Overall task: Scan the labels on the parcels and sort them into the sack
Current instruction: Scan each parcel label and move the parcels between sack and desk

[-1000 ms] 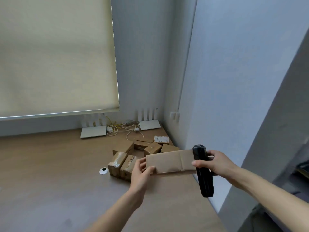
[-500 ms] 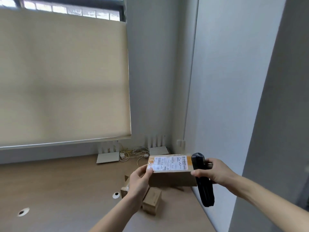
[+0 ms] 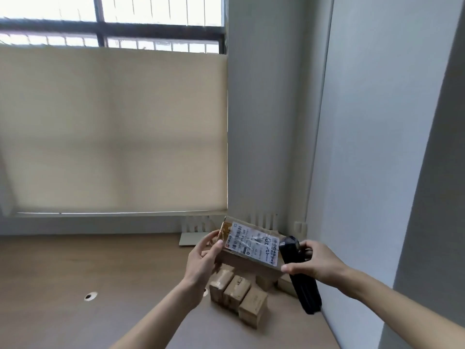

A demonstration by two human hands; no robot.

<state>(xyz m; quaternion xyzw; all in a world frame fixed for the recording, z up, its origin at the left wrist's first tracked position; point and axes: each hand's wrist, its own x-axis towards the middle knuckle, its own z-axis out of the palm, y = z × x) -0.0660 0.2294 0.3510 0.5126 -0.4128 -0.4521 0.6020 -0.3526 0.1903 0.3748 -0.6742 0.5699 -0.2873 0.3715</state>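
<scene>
Two hands are holding one parcel point(image 3: 247, 250) up above the tabletop point(image 3: 75, 285) in the head view. The left hand point(image 3: 201, 260) is gripping the parcel's left end, thumb on top near the label's edge and fingers curling behind. The right hand point(image 3: 314, 260) is wrapping around a black scanner point(image 3: 299, 273) and also pinching the parcel's right corner with its thumb. The scanner is hanging downward, its top sitting just beside the parcel's right edge. A white label point(image 3: 254, 244) with a barcode and handwritten marks is facing up on the parcel, which is tilting so its right side is lower.

Below the raised parcel, several small brown boxes point(image 3: 239, 290) are lying in a cluster on the tabletop, touching one another, close to the right wall. A round cable hole point(image 3: 90, 296) is sitting in the tabletop well to the left. A flat white device point(image 3: 187, 239) is resting at the back of the tabletop near the wall, partly hidden by the left hand. A beige blind point(image 3: 113, 129) is covering most of the window behind.
</scene>
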